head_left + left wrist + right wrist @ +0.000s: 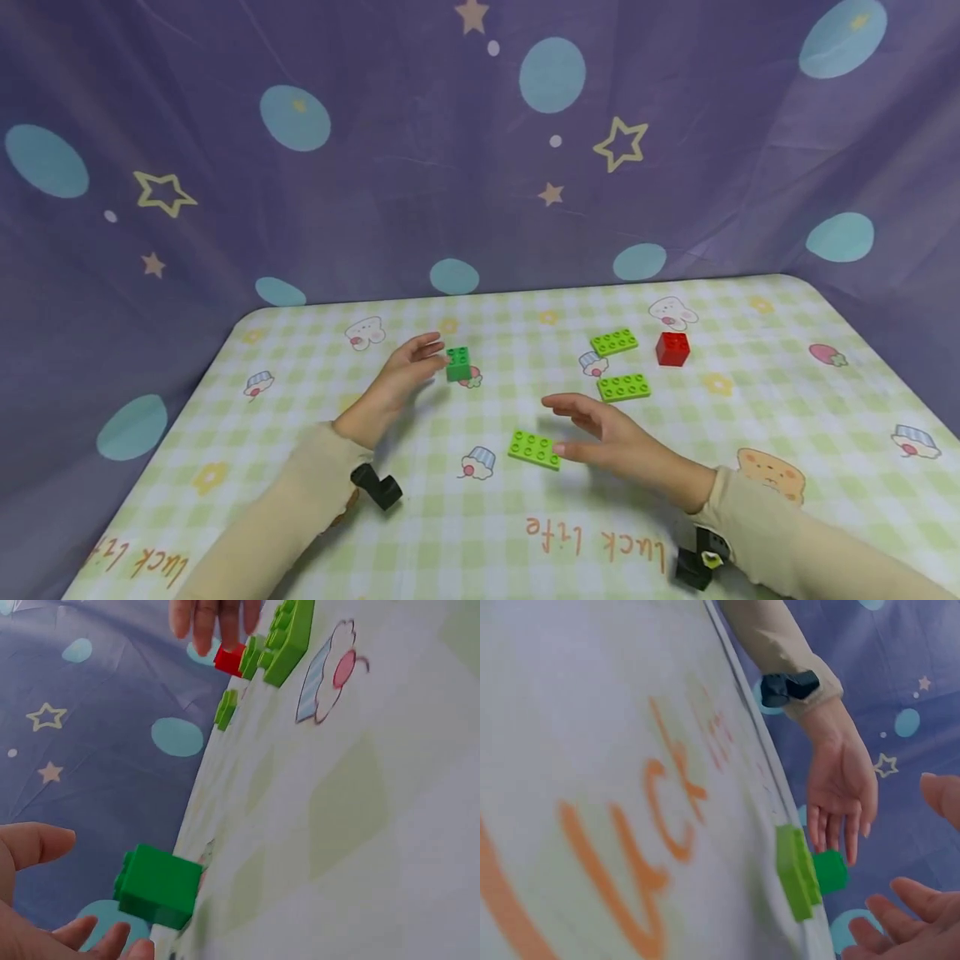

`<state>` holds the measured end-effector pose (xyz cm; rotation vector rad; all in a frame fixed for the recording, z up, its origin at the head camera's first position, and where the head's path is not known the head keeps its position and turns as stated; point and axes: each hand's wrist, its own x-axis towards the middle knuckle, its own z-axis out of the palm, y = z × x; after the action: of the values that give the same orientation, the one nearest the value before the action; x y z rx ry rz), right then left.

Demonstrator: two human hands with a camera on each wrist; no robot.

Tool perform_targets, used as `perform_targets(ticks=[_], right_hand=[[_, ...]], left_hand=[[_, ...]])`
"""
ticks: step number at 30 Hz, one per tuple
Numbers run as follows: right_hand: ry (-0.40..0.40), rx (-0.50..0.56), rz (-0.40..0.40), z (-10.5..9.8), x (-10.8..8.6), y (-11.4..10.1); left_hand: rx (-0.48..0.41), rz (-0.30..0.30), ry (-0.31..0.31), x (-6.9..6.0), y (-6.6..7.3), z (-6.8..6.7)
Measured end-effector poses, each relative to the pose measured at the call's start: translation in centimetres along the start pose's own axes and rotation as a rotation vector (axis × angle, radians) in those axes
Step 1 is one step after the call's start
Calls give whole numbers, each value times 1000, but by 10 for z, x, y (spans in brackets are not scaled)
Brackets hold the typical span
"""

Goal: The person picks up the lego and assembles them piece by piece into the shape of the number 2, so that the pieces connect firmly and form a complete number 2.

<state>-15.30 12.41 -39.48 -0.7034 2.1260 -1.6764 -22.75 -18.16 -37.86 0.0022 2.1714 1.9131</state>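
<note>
My left hand [396, 382] hovers just left of a dark green block [458, 365], its thumb and fingers spread apart. In the left wrist view the green block [160, 886] stands on the table with a gap between it and the hand. My right hand [609, 435] is held over the table with thumb and fingers apart, nothing between them. Its thumb tip overlaps the right end of a flat lime-green brick [533, 449] in the head view; the right wrist view shows the hand [907, 919] apart from that brick [795, 871].
Two more flat lime bricks, one farther back [614, 342] and one nearer [624, 387], lie right of centre. A red block [672, 349] stands beside them. The checked tablecloth [420, 542] ends at a patterned purple curtain [420, 192] behind.
</note>
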Motion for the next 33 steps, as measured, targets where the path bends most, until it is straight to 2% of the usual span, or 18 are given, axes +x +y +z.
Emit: perform_targets(ticks=[7,14,20,26,33], right_hand=[[32,10,90,9,0,7],[98,22,123,14,2,13],[100,48,132,16,3,17],[84,-7,118,13,2,19],[65,-90,85,12,4,24]], left_hand=[[-109,-68,29,4,-7,9],[-69,-59,57,5,-14,11],[-54,-39,62,8,-16,13],[-21,-19,57,11,-15,14],[-6,0,42,14,-21,9]])
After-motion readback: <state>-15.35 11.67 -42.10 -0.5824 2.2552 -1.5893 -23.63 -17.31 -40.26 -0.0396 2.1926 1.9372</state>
